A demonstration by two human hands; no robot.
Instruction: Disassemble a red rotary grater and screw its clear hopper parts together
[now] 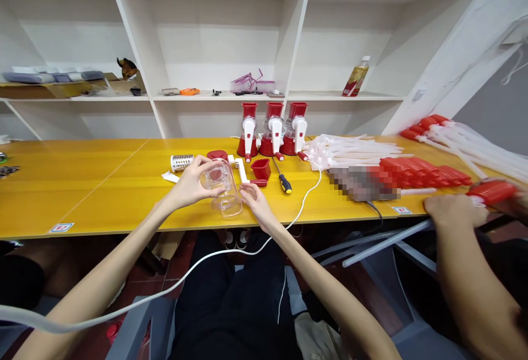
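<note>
My left hand (197, 185) is closed around a clear plastic grater housing (226, 203), held tilted above the yellow table's front part. At the housing's right side is my right hand (256, 205), its fingers stretched out; whether they touch the plastic is hard to tell. Just beyond the hands lie a perforated metal grater drum (181, 162), a red round part (217, 154), partly hidden, and a white crank handle (242, 170) with a red grip. A red hopper (261, 169) and a screwdriver (284, 181) lie to the right.
Three assembled red-and-white rotary graters (273, 131) stand at the back. A white cable (303, 206) crosses the table and hangs over my lap. Pale tubes (350, 148) and red ribbed parts (421, 172) lie right, by another person's hand (456, 211). Shelves (218, 97) rise behind.
</note>
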